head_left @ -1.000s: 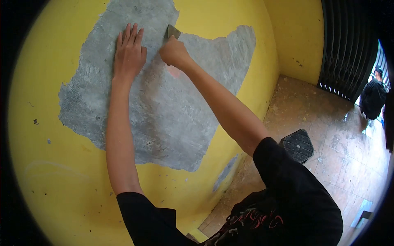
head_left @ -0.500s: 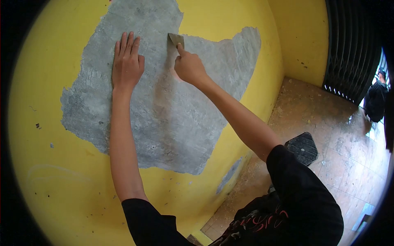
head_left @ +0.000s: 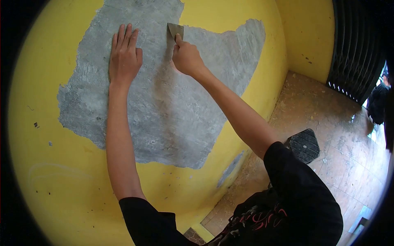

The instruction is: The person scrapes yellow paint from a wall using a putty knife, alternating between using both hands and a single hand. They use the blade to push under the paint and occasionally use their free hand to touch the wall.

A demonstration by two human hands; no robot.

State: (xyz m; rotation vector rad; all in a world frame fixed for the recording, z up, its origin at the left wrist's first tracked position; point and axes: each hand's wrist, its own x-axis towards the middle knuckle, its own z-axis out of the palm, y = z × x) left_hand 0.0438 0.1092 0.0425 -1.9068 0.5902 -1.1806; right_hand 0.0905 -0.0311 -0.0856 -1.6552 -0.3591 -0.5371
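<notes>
My left hand (head_left: 124,60) lies flat on the bare grey patch (head_left: 143,110) of the wall, its fingers stretched upward. To its right, my right hand (head_left: 187,57) is closed round a putty knife (head_left: 176,31), with the index finger pressed along the blade. The wide end of the blade rests against the grey surface, close to the upper edge of the yellow paint (head_left: 217,14). The knife's handle is hidden inside my right hand.
A black stool (head_left: 304,146) stands on the tiled floor (head_left: 340,164) at the right. Beyond it are a dark folding metal gate (head_left: 355,49) and a person (head_left: 377,102) in dark clothes at the far right edge.
The wall patch and both hands sit slightly higher in the view. The putty knife's blade appears turned a little, with more of its face showing. My left hand stays flat on the wall.
</notes>
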